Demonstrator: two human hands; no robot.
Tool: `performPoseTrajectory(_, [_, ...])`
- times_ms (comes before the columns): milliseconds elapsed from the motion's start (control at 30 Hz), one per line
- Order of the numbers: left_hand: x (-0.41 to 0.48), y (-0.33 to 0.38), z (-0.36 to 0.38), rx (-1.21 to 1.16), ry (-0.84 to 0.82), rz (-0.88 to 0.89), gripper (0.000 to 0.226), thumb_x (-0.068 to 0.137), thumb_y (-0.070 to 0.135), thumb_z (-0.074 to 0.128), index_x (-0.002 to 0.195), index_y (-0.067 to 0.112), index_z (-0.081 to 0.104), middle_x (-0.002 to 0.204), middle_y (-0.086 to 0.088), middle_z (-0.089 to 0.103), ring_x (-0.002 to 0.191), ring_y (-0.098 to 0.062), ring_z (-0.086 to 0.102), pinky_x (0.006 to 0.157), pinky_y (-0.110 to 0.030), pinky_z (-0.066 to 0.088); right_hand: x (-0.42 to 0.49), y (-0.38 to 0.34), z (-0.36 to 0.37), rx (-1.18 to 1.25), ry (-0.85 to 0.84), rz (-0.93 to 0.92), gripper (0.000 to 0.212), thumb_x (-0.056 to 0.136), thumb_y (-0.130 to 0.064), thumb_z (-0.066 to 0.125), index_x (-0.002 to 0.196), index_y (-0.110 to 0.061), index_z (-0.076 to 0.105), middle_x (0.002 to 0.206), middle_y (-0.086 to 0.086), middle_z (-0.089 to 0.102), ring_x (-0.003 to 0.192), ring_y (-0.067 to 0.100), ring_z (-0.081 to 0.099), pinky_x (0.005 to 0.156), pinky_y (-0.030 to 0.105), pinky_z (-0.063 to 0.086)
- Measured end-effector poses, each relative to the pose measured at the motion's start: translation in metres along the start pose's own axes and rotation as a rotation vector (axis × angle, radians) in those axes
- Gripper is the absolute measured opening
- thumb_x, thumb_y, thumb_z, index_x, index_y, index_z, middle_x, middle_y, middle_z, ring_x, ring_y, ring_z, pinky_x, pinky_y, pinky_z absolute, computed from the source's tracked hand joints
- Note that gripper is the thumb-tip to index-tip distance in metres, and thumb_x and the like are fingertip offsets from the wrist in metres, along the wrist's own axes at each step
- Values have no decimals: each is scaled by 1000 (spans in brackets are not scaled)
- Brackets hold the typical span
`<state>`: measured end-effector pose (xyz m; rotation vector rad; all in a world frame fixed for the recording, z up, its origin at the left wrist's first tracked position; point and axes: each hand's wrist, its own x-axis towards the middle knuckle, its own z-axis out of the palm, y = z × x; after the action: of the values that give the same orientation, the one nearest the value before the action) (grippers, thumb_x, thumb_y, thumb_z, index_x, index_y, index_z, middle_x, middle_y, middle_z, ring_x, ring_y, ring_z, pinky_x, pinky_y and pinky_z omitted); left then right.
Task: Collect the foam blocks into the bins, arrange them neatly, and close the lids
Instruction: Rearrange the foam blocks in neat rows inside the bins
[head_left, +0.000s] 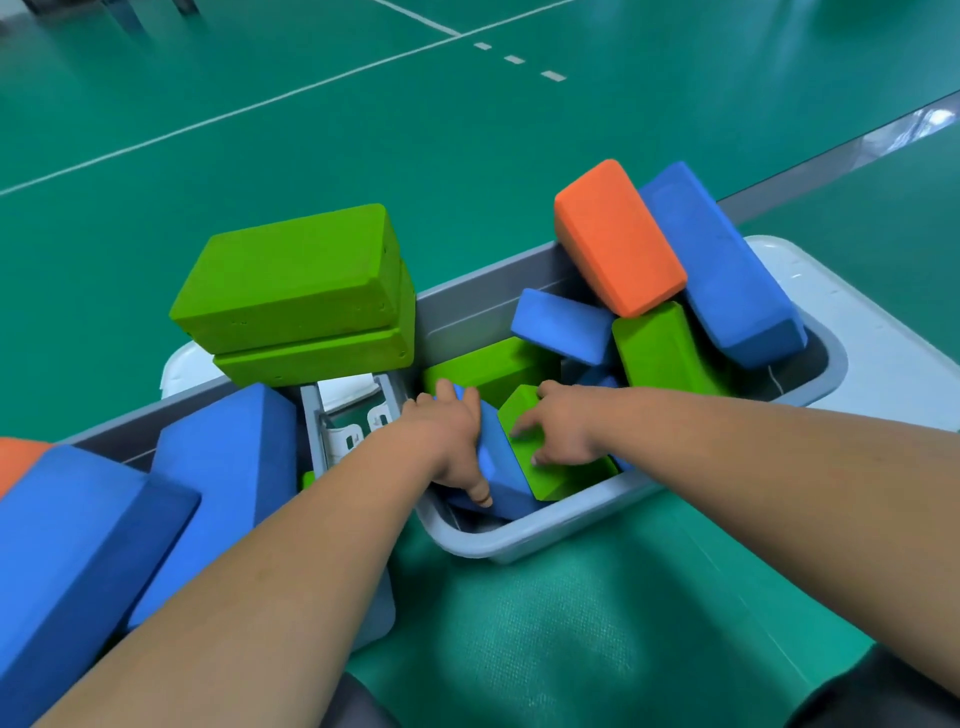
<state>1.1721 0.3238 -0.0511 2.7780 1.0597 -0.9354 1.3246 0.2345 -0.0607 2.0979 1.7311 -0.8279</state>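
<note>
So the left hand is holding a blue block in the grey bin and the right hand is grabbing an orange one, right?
Not quite. The right hand grips a green block, not an orange one, as the head view shows. The rest is right: the left hand holds a blue block in the grey bin.

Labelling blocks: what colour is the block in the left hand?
The block is blue, gripped by the left hand; head view.
</note>
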Motion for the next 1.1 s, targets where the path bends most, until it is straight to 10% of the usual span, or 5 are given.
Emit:
performPoseTrajectory(233, [-5,-6,-12,-42,55,69,118,53,72,83,148,20,35,137,-14,33,125,-39,35,96,-52,51,-4,-14,-12,-205,15,61,42,101,-44,50,139,-61,52,159,-6,42,143,28,45,110,46,41])
performPoseTrajectory(467, [-4,-2,-8,-25,-68,184,141,62,85,76,167,32,-2,163,-9,17,146,-41,19,117,-57,35,6,-15,-23,-200,-39,100,40,102,-47,46,139,-47,62,149,-14,56,139,22,51,112,44,45])
performPoseTrajectory(733, [-22,-6,-1,21,-71,121,159,63,85,76,161,5,-20,173,-11,-13,159,-35,-1,128,-47,19,12,-22,-31,-230,-131,1,42,106,-44,48,144,-33,61,152,-6,55,138,23,52,109,34,41])
performPoseTrajectory(1100, [-20,1,7,105,-45,88,165,58,90,74,161,0,-18,171,-13,4,151,-39,22,122,-47,29,31,-17,-25,-81,18,10,33,102,-38,57,129,-24,71,131,1,68,118,25,62,95,32,47])
